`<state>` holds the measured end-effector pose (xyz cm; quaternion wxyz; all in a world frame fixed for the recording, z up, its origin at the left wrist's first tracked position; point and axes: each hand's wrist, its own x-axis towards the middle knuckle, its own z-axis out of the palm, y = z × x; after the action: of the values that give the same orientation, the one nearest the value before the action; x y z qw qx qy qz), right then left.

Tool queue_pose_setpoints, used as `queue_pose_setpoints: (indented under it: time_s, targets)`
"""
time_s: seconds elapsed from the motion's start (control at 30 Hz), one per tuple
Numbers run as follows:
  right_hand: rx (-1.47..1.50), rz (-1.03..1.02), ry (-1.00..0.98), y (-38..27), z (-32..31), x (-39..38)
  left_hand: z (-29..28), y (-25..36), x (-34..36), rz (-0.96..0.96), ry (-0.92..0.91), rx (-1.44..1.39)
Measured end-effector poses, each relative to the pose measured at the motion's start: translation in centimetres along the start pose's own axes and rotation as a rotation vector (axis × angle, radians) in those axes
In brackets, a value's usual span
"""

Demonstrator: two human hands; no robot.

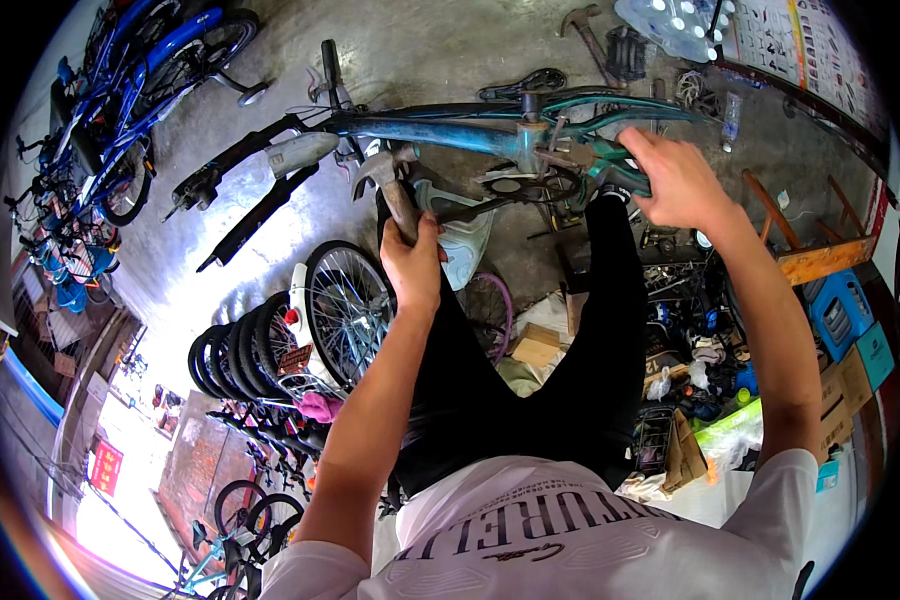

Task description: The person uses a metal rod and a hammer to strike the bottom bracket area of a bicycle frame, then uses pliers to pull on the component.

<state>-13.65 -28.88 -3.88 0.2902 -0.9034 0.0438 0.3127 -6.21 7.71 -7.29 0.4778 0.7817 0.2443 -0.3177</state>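
My left hand (413, 265) is closed round the handle of a claw hammer (402, 210), whose metal head is up by the near side of a blue-teal bicycle frame (435, 133). My right hand (678, 180) grips the green handles of a pair of pliers (615, 168). The pliers' jaws reach left to the frame's bottom bracket area; what they bite on is too small to make out. Below that joint a crank (470, 210) points left. The frame lies across in front of me, with its dark fork (232, 165) at the left end.
A second hammer (587, 42) and a pedal (625, 52) lie on the concrete floor beyond. Blue bicycles (165, 65) stand far left; several tyres (235, 350) line up nearer. At right are a wooden stool (825, 260), a blue case (842, 312) and scattered parts.
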Motion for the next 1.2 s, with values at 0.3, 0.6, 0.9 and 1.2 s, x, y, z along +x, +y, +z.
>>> queue_pose_setpoints:
  time_s: [0.3, 0.6, 0.9, 1.2]
  targets:
    - [-0.010, -0.047, 0.002, -0.3, 0.8, 0.8, 0.7, -1.9, 4.0, -0.034, -0.044, -0.002]
    - [-0.023, -0.035, -0.054, -0.2, 1.1, 1.4, 0.8, -1.3, 4.0, -0.041, -0.043, 0.045]
    - [0.043, 0.025, -0.121, 0.1, 1.1, 1.7, 0.8, -1.2, 3.9, -0.050, -0.023, 0.076]
    - [-0.005, -0.051, -0.099, 0.3, 0.8, 2.3, 0.1, -0.5, 3.5, -0.036, -0.026, 0.166]
